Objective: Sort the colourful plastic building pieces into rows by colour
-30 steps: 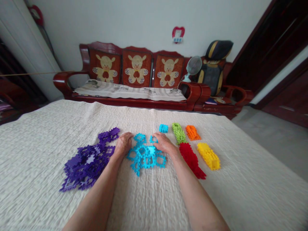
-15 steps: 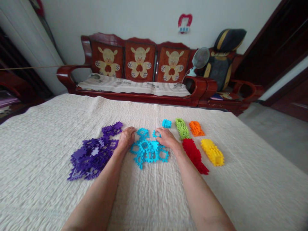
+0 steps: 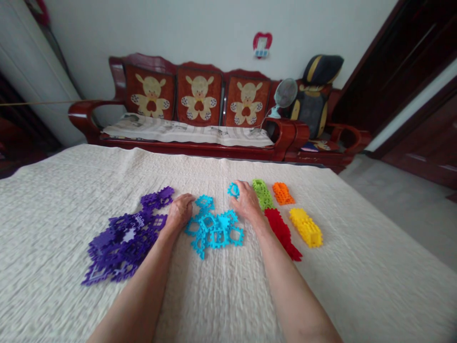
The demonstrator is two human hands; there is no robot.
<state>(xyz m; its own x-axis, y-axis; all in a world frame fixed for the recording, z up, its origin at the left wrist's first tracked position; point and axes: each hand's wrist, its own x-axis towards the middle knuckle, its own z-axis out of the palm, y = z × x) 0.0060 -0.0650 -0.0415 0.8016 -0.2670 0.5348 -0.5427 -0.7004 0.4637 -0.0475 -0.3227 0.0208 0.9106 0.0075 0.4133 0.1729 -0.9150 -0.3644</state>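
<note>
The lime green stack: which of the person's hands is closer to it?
Right. The right hand is just left of the lime green stack; the left hand is farther left, across the loose blue pieces.

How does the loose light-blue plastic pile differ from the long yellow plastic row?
The light-blue plastic pile is spread irregularly; the yellow plastic row is compact and elongated. The pile covers more area than the row. Both show toothed edges and lie on the cream textured cloth.
</note>
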